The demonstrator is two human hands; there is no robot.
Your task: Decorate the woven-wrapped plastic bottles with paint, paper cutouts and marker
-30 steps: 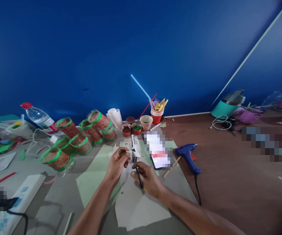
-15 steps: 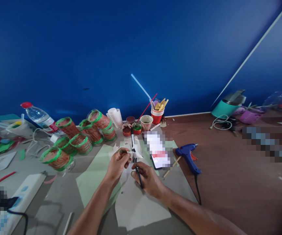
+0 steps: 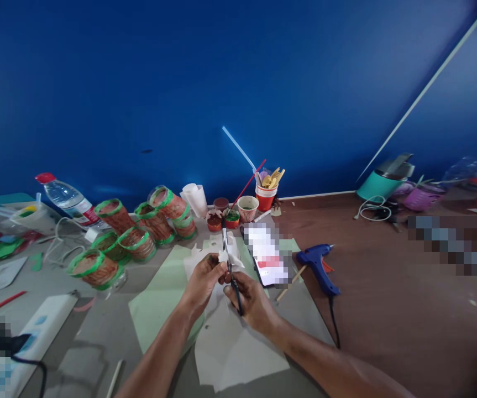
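Observation:
In the middle of the head view, my left hand (image 3: 203, 281) pinches a small piece of white paper (image 3: 223, 256). My right hand (image 3: 250, 298) is closed round the dark handles of a pair of scissors (image 3: 237, 297), whose blades point away from me beside the paper. The fingers of both hands almost touch. Beneath them lie a large pale sheet (image 3: 238, 354) with an uneven edge and a light green sheet (image 3: 159, 293). Just past the fingertips are more white paper scraps.
Painted cylinders (image 3: 136, 243) and a water bottle (image 3: 70, 202) stand to the left. Small paint cups (image 3: 232, 219) and a red cup of tools (image 3: 266, 198) are by the blue wall. A phone (image 3: 266, 254) and a blue glue gun (image 3: 319, 262) lie right of my hands.
The white paper piece has turned and sits closer to the left fingertips. My left hand has shifted slightly right, and the scissor handles have moved slightly right.

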